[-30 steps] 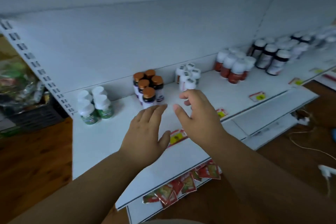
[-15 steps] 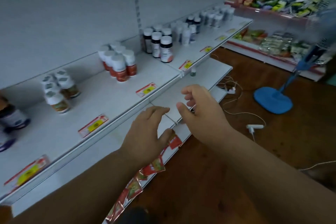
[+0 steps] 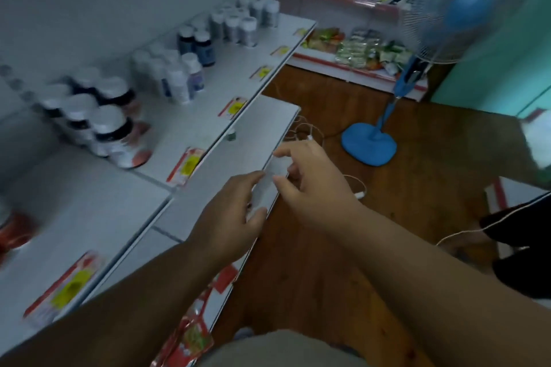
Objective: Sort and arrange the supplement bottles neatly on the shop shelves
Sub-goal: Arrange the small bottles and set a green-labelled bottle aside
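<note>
Groups of supplement bottles stand along the white shelf [image 3: 185, 128]. Dark bottles with white caps [image 3: 110, 128] are nearest, blurred by motion. Pale white bottles [image 3: 176, 80] come after them, then two dark blue bottles [image 3: 196, 45], then grey bottles [image 3: 238, 27] farther along. Both my hands hover in front of the lower shelf [image 3: 238, 140], holding nothing. My left hand [image 3: 229, 214] has relaxed fingers. My right hand [image 3: 310, 176] has loosely spread fingers near the lower shelf's front edge. Neither hand touches a bottle.
A blue standing fan [image 3: 396, 116] rises from the wooden floor at right, with white cables [image 3: 354, 188] trailing beside it. Another rack of packets [image 3: 351, 48] sits at the far end. Red sachets [image 3: 193, 340] hang below the lower shelf. Yellow price tags [image 3: 187, 164] line the shelf edge.
The view has swung right along the shelf, from the brown-capped bottles toward the far groups and the fan. Both hands stayed raised and empty in front of me.
</note>
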A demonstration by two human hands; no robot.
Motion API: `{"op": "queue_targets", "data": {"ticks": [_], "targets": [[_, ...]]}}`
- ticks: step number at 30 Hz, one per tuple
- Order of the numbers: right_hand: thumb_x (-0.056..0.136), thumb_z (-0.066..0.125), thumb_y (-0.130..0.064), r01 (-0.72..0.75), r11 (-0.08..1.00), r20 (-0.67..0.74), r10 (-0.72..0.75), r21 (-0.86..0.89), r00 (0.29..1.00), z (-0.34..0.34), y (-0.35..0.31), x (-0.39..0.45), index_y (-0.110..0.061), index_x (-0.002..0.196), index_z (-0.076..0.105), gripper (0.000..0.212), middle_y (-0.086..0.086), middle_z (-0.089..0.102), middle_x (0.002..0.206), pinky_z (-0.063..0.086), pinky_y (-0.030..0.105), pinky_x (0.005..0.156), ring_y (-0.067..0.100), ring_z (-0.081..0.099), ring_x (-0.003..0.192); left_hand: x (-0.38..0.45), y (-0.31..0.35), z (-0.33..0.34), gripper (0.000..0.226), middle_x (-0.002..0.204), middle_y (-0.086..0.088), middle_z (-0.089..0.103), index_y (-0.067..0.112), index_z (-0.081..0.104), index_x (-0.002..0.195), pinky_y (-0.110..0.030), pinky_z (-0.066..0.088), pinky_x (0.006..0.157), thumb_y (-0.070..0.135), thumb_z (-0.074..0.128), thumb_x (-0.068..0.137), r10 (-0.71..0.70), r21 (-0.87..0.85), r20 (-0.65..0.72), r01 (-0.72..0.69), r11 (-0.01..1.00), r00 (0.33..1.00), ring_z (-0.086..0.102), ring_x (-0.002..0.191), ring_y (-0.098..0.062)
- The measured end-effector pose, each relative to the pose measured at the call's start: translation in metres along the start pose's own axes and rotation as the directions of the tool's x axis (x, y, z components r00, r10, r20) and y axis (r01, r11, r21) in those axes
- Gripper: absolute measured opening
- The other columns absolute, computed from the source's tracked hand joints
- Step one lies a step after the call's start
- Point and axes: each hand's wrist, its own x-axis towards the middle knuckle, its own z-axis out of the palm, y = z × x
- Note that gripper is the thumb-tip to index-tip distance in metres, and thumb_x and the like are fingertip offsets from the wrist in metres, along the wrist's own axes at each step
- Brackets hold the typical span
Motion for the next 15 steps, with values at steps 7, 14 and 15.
{"op": "queue_targets", "data": {"ticks": [7,14,15], "targets": [[0.093,0.062,-0.028,-0.058,0.998,-0.011,0.058,0.005,0.998,-0.020,0.114,0.096,-0.032,0.127,0.052,0.036,-0.009,0.045,0.125,0.051,0.025,0.085,0.004,0.051,0.103,0.134,-0.007,0.061,0.054,0.138,0.007,0.046,0.031,0.042,0.142,-0.027,0.044,0.095,0.038,0.053,0.090,0.023,0.025,0.062,-0.025,0.999,0.998,0.046,0.117,-0.004],[0.092,0.064,-0.024,0.050,0.998,0.209,-0.056,0.037,0.976,0.007,0.253,0.230,-0.026,0.124,0.055,0.034,0.002,0.047,0.128,0.054,0.041,0.088,0.019,0.057,0.111,0.244,-0.049,0.146,0.054,0.140,0.006,0.046,0.030,0.042,0.142,-0.036,0.046,0.102,0.035,0.062,0.092,-0.289,0.005,-0.087,0.291,0.957,0.953,0.048,0.121,-0.007],[0.090,0.064,-0.022,0.076,0.995,0.221,-0.089,0.067,0.971,0.017,0.271,0.248,-0.023,0.123,0.056,0.033,0.006,0.049,0.126,0.054,0.044,0.086,0.023,0.058,0.106,0.257,-0.057,0.155,0.056,0.140,0.006,0.046,0.029,0.041,0.142,-0.033,0.045,0.102,0.030,0.064,0.091,-0.313,0.019,-0.112,0.317,0.948,0.943,0.048,0.121,-0.007]]}}
